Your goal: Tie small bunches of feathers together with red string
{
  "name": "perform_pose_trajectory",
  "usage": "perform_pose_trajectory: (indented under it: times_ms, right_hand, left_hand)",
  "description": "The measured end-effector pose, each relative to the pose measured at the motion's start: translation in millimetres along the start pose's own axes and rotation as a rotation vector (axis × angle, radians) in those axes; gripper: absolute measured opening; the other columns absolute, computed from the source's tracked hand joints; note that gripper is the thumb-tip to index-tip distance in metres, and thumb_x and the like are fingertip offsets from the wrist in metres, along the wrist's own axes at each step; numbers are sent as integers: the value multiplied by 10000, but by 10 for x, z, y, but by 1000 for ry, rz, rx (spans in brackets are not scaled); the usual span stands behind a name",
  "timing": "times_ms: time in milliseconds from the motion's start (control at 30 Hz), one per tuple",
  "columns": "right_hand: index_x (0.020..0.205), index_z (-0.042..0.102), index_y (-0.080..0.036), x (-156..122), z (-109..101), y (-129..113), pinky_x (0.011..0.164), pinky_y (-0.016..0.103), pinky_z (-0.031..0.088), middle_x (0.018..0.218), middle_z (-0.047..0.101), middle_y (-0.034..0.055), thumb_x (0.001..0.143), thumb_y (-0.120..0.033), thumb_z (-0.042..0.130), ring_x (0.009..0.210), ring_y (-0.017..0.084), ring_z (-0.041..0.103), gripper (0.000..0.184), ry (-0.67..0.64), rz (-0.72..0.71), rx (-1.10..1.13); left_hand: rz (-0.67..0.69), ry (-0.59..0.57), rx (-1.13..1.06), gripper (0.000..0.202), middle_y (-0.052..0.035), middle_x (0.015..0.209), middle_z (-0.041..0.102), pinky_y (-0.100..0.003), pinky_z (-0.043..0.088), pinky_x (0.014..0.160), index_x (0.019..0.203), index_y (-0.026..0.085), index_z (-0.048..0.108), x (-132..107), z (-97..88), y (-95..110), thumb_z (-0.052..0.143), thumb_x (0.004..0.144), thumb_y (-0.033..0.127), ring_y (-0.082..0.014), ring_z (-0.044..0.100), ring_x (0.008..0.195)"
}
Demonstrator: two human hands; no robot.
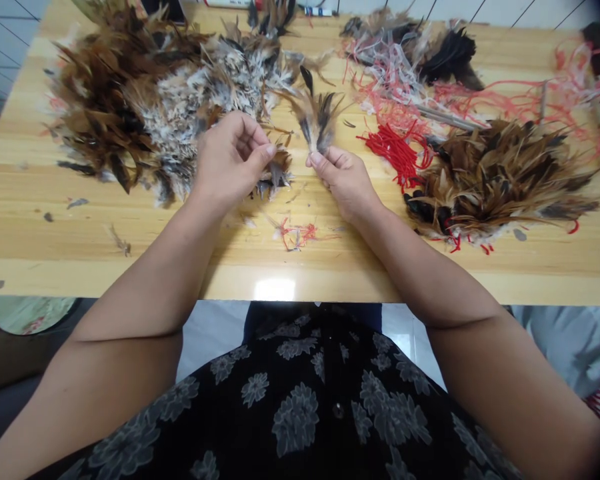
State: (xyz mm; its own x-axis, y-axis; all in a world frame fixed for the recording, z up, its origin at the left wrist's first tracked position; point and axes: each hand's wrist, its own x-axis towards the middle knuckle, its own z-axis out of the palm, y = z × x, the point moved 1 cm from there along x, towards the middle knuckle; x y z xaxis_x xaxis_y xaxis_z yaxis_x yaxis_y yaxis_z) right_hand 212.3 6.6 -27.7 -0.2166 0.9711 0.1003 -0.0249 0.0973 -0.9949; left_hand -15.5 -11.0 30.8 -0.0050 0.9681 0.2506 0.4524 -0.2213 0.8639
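Note:
My right hand [347,180] pinches a small bunch of feathers [314,130] by its pale quill ends, thumb against fingers. The dark and brown tips fan out upward. To its left, my left hand [235,153] is closed, with thumb and fingertips drawn together at the edge of a large feather pile [180,100]. Whether a feather is between those fingertips I cannot make out. Some dark feathers [280,170] lie just under the left thumb. Right of my right hand is a bundle of short red strings [395,153].
A second pile of brown feathers [505,177] with red string ends lies at the right. Behind it are tangled pink and white strips [380,60], black feathers [450,57] and a thin stick [450,119]. Red thread scraps [300,233] lie near the front of the wooden table [145,250].

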Motion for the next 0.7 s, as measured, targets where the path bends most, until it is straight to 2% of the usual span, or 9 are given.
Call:
perform_pose_trajectory:
  times_ms: [100,200,267,300,367,500,700]
  right_hand:
    - [994,776,-216,-23,-20,-6,952,290,679,910,682,-14,1123,-855,901,998,163,750,663,52,14,22]
    - [1020,792,-219,-29,-29,-5,900,285,678,877,659,-21,1123,-875,886,956,161,744,670,69,49,18]
    - [1016,789,-219,-28,-26,-12,892,285,681,896,685,-17,1106,-872,910,968,162,752,670,71,47,31]
    - [1006,783,-218,-27,-22,-18,901,284,684,921,710,-11,1096,-860,930,993,163,764,665,71,38,39]
    - [980,768,-216,-25,-13,-27,928,279,688,967,752,1,1093,-834,948,1061,168,795,654,71,17,43]
    - [924,733,-221,-14,-2,-6,958,269,669,932,752,4,1157,-840,852,1123,173,832,672,50,-17,17]
    - [929,729,-211,-3,-1,25,1009,321,698,944,724,9,1123,-817,914,1140,207,816,662,30,-44,23]
  left_hand:
    - [16,-84,372,258,-31,957,755,-454,625,1070,952,262,716,-1,-161,77,889,1131,330,-283,752,967]
    - [-28,-298,545,252,-43,934,797,-539,665,1243,902,282,740,9,-235,103,868,1100,370,-364,844,1095]
    - [-57,-415,633,264,-45,918,813,-571,693,1230,864,298,737,6,-213,124,906,1052,377,-396,855,1104]
    - [-68,-437,676,268,-54,932,825,-589,705,1203,856,301,730,1,-185,141,925,1027,369,-412,856,1105]
    - [-89,-428,734,259,-81,1008,853,-619,705,1180,867,302,729,-17,-121,178,944,1002,352,-447,863,1153]
    - [-112,-386,677,149,-110,1177,878,-612,644,1302,948,279,755,-46,-67,199,888,1015,274,-464,846,1328]
    - [-89,-300,528,120,-86,1133,876,-540,605,1378,1042,272,757,-10,-148,23,843,1104,326,-415,806,1395]
